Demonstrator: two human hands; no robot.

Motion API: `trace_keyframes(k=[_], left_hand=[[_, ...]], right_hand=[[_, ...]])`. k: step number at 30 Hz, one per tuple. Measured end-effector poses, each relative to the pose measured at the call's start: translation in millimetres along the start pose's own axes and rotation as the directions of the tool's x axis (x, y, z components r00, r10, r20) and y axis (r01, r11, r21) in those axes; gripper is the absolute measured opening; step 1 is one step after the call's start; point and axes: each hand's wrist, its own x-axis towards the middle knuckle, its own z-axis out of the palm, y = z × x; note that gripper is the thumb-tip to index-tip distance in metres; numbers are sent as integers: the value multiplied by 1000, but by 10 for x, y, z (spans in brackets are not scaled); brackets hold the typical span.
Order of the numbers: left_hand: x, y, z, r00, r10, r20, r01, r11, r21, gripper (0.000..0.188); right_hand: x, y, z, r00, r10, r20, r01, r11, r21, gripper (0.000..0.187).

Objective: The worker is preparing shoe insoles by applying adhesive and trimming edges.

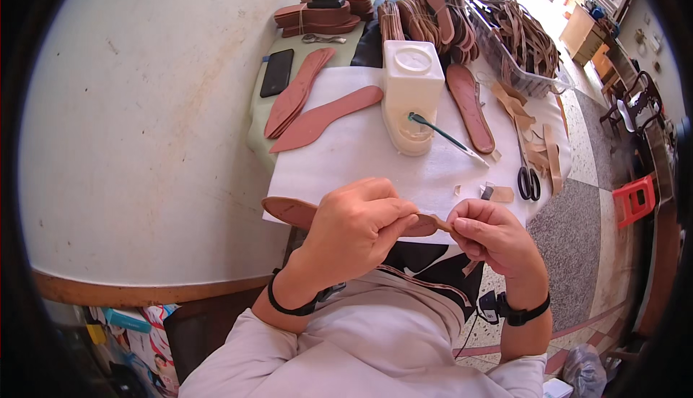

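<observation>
One insole at near edge of surface, seemingly part-bound | left hand: fingers pinch its rim | right hand: fingers grip brown strip, tail loose, binding looks unfinished | stacked insoles appear unbound

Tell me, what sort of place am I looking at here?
Probably a small shoemaking workspace, though I can't be certain: one sole-shaped piece is being held, similar pieces lie stacked at the left of the work surface, and a clear bin holds narrow strips.
</observation>
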Motion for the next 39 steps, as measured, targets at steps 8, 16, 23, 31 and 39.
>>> trace_keyframes(k=[8, 16, 23, 31, 39], left_hand=[[17, -42, 32, 1000, -15, 22, 15, 1000, 22, 5], [6, -99, 73, 998, -45, 36, 42, 997, 65, 3], [-25, -153, 103, 997, -73, 22, 71, 995, 64, 3], [-5, -144, 108, 994, -108, -28, 108, 994, -13, 2], [-14, -135, 96, 987, -79, -139, 69, 995, -79, 5]], right_hand=[[18, 92, -70, 996, -88, -22, 86, 995, -49, 13], [129, 228, -95, 962, -258, -92, 247, 962, -115, 9], [154, 226, -102, 983, -168, -77, 168, 986, -7, 8], [136, 249, -65, 992, -86, -88, 99, 983, 154, 10], [153, 333, 56, 986, -145, -76, 159, 960, 232, 10]])
